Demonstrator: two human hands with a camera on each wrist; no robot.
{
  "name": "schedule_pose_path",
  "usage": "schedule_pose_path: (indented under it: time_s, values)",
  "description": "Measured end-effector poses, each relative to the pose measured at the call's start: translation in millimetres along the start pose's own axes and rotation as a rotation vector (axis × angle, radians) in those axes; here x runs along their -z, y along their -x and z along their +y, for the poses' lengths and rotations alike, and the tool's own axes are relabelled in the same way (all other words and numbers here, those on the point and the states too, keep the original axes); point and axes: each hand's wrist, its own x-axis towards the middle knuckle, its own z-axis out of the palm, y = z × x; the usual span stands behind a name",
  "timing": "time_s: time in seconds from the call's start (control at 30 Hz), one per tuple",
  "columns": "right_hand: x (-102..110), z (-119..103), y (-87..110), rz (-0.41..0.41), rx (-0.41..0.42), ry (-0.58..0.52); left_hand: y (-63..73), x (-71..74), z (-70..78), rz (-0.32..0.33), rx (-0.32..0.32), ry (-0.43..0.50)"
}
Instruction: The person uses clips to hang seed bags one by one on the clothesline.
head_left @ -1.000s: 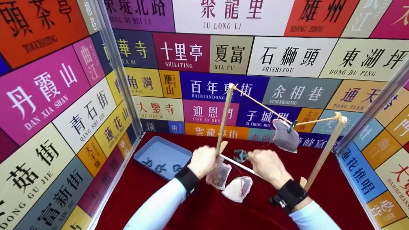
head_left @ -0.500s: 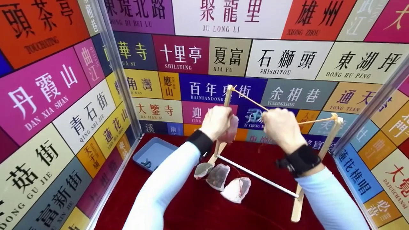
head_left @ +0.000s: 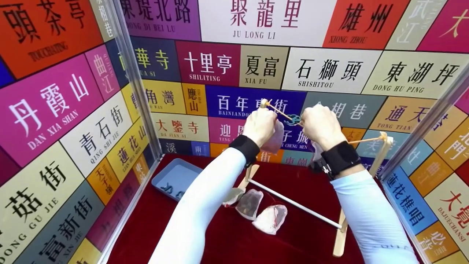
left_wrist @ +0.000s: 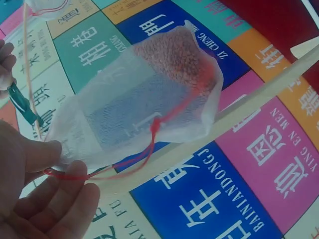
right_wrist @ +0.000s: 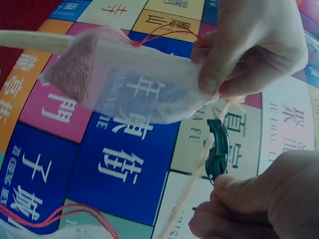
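Observation:
In the head view, my left hand (head_left: pixel 260 126) is raised at the left part of a string (head_left: pixel 279 111) stretched between two wooden posts. It pinches the top corner of a white mesh drawstring bag (left_wrist: pixel 149 99), which has reddish-brown grains at its bottom and a red cord. My right hand (head_left: pixel 322 123) pinches a green clip (right_wrist: pixel 218 149) by its end, and the clip's other end overlaps the string close to the bag's top. Behind my right hand, another mesh bag (right_wrist: pixel 75 231) with red cord hangs on the string, mostly hidden.
Several mesh bags (head_left: pixel 250 204) lie on the red cloth (head_left: pixel 293 245). A blue tray (head_left: pixel 176 167) with green clips stands left, partly behind my left sleeve. A white rod (head_left: pixel 293 201) joins the wooden posts (head_left: pixel 381 156) low down. Printed panels with lettering surround the table.
Both hands have risen from low over the cloth to the string, the left carrying the mesh bag and the right the green clip. In the last half second they have come closer together.

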Motion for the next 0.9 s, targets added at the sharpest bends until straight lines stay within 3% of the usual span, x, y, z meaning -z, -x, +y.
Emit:
schedule_pose_path:
  time_s: [0.2, 0.3, 0.63, 0.8, 0.9]
  values:
    - [-9, -10, -10.6, -0.031, 0.009, 0.007, -6.9, -4.3, 1.4, 0.004, 0.048, 0.054]
    - [-17, -14, -12.0, -0.031, 0.029, 0.024, -8.6, -5.1, 2.6, 0.007, 0.042, 0.101]
    - [-30, -18, -4.5, 0.02, 0.094, 0.025, -9.1, -6.4, -2.7, 0.009, 0.099, 0.24]
    - [-36, -18, 6.1, 0.064, 0.096, 0.012, -5.7, -10.2, -12.0, 0.025, 0.051, 0.275]
    - [-42, -20, 16.6, 0.168, 0.102, 0.008, -1.2, -10.8, -19.2, 0.058, -0.002, 0.302]
